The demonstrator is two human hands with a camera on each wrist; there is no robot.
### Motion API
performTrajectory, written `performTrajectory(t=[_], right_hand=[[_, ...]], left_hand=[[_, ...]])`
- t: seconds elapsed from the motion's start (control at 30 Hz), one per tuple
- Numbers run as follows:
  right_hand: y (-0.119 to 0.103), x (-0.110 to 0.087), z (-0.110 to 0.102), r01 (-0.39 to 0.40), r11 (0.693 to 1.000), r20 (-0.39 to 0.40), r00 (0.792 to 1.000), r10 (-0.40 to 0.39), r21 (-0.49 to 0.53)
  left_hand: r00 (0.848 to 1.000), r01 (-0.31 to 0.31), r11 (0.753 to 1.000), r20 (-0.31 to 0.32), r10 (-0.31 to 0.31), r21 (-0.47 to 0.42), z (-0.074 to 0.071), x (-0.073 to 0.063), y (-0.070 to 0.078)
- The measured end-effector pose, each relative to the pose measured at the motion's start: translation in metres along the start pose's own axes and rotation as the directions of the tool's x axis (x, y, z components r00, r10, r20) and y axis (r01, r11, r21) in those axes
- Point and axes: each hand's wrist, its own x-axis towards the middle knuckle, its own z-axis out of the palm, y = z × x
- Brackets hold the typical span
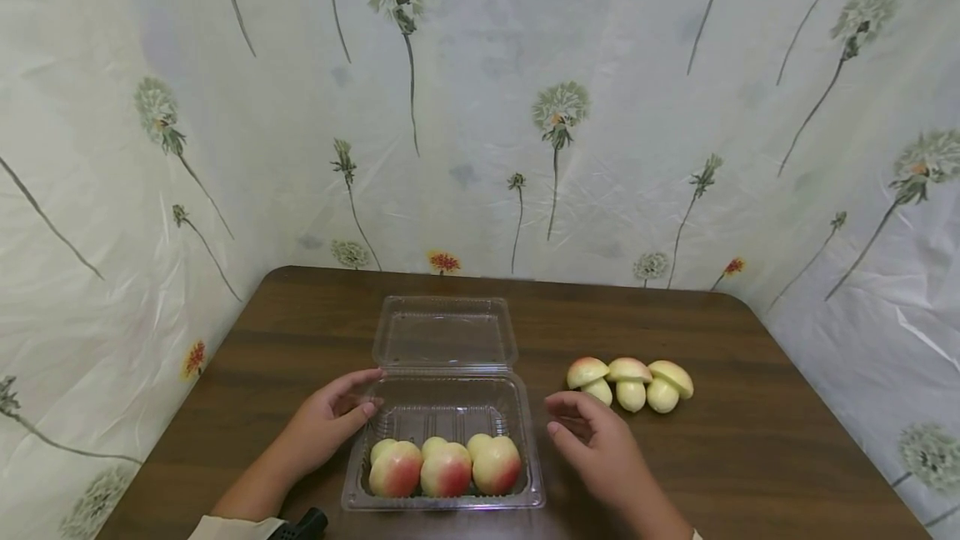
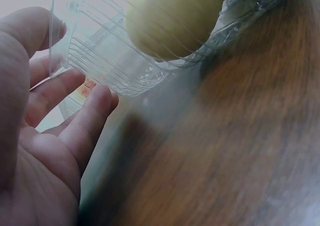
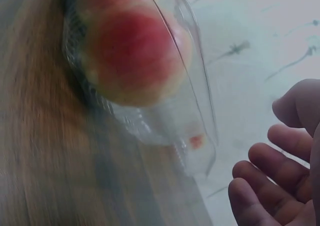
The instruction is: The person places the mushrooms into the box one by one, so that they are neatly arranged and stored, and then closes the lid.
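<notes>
Clear plastic container (image 1: 531, 457) is lying on the table (image 1: 772, 440) between the hands, lid (image 1: 446, 336) open on the far side, three peach-like fruits (image 1: 446, 471) running left to right inside. I'm seeing the left hand (image 1: 324, 425) pinching its left rim, so nearer; the right hand (image 1: 600, 448) is curving loosely, holding nothing, apart from its right side, mushroom-shaped pieces (image 1: 631, 395) lying just beyond.
</notes>
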Motion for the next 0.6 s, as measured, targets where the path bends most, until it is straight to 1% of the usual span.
performTrajectory(t=[0.1,0.17,0.3,0.43,0.6], right_hand=[[0.002,0.001,-0.004,-0.016,1.0,-0.018,1.0,0.016,-0.003],[0.004,0.001,-0.007,-0.027,0.999,-0.038,0.999,0.026,-0.023],[0.008,0.002,-0.014,-0.022,0.992,-0.095,0.995,0.01,-0.121],[0.012,0.004,-0.019,-0.022,0.973,-0.157,0.988,-0.014,-0.229],[0.018,0.007,-0.025,-0.069,0.963,-0.215,0.976,0.011,-0.262]], left_hand=[[1.0,0.006,1.0,0.001,-0.006,0.003,0.0,0.0,-0.001],[1.0,0.005,1.0,0.003,-0.005,0.005,0.001,0.001,0.0],[1.0,-0.003,1.0,0.007,0.003,0.006,0.003,0.003,0.0],[1.0,-0.009,1.0,0.01,0.009,0.007,0.004,0.002,0.001],[1.0,0.001,1.0,-0.009,-0.001,0.012,0.004,0.0,0.001]])
